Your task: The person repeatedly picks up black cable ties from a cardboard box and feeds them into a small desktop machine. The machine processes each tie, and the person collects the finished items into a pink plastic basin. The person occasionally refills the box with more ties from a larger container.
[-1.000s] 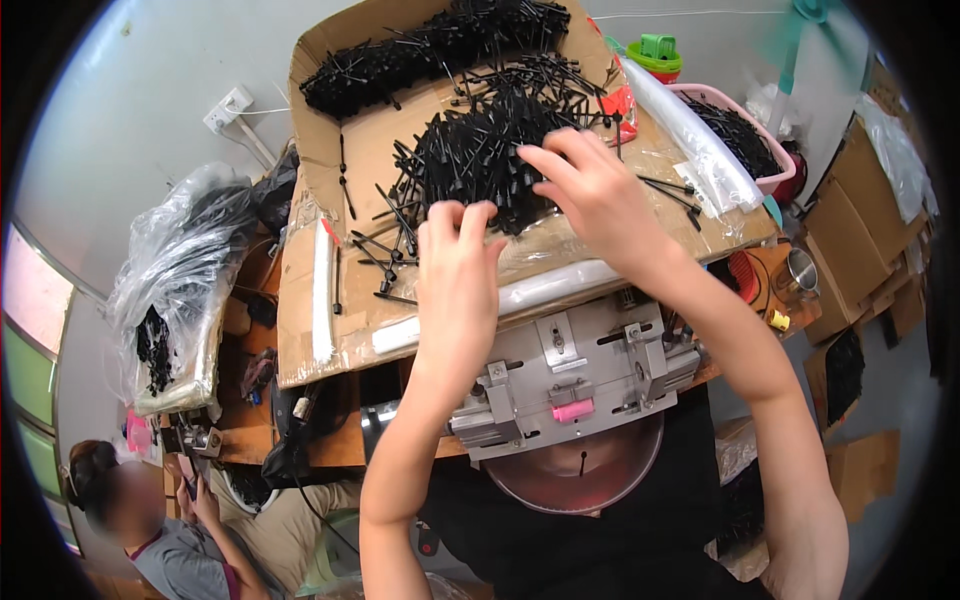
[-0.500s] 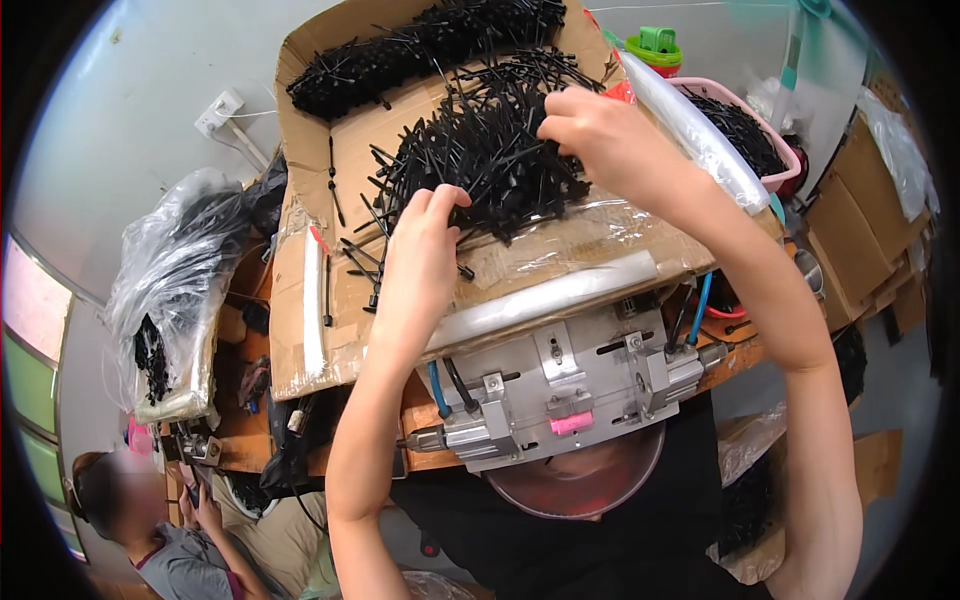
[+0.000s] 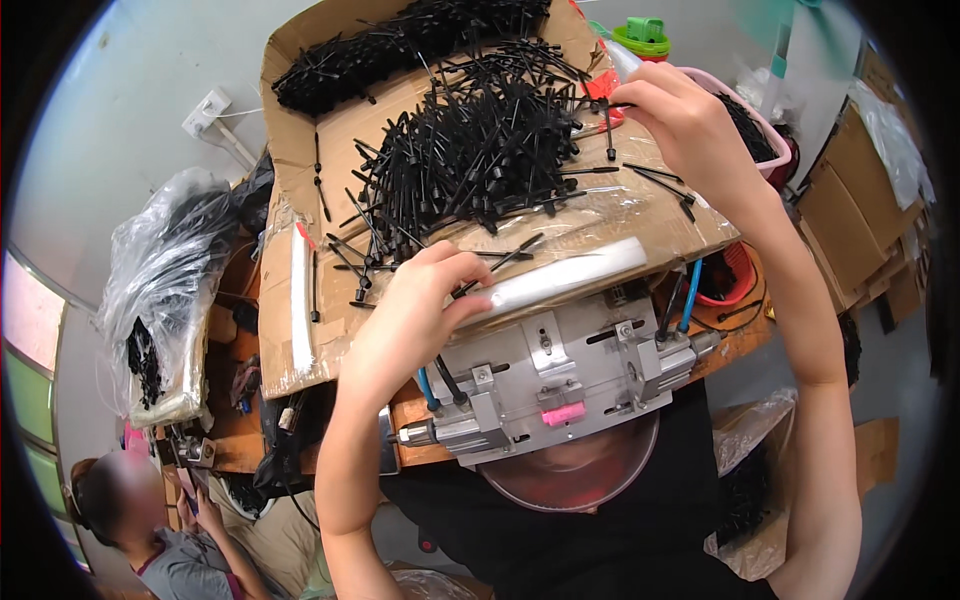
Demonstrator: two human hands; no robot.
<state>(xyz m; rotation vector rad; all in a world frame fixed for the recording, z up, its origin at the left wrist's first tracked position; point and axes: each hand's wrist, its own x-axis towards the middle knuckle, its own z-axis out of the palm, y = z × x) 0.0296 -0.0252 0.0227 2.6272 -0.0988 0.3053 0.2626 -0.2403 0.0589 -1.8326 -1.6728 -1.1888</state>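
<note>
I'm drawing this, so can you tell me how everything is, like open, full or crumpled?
Black sticks, loosely heaped
Left hand, curled beside black sticks, grip unclear
Right hand, fingers bent at a black stick
Cardboard box, open
Clear plastic bag, crumpled
Pink basin, partly hidden, holding black sticks
Metal fixture, pink piece on it
Other person, holding a phone-like thing

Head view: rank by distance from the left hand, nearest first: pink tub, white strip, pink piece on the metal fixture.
From the left hand:
1. White strip: right beside the fingertips, along the carton front.
2. Pink piece: lower right, on the metal fixture.
3. Pink tub: far upper right.
</note>
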